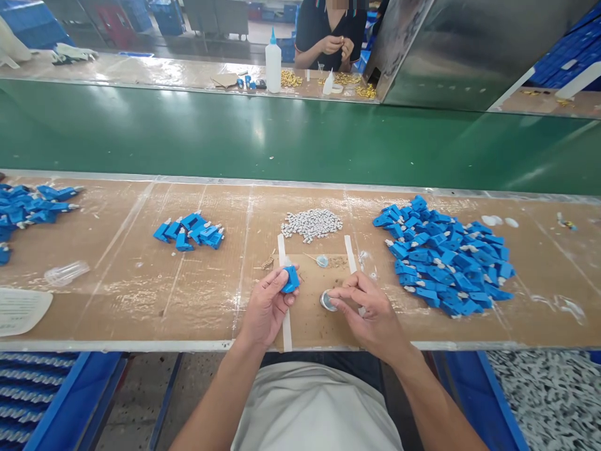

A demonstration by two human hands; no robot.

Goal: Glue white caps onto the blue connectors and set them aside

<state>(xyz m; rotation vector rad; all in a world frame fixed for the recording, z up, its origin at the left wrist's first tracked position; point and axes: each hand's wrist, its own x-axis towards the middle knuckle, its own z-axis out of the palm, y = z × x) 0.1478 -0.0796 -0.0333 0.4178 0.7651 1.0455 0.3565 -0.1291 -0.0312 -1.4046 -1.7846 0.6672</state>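
Observation:
My left hand (267, 308) pinches a blue plastic piece (291, 279) above the brown work surface. To its right, my right hand (369, 310) is closed at the fingertips over a small round dish (327, 300); whatever sits between those fingers is too small to make out. Beyond the hands is a pile of small grey pieces (312, 224). A small clear disc (322, 260) with a thin stick beside it lies between two white tape strips. A large heap of blue pieces (446, 257) spreads out on the right, and a smaller group (190, 230) lies on the left.
More blue pieces (30, 207), a clear plastic cup (67, 273) and a paper sheet (23, 311) are at the far left. A green belt (211, 134) runs behind the table. Across it, a person (331, 41) works near a white bottle (273, 66). Blue crates flank my lap.

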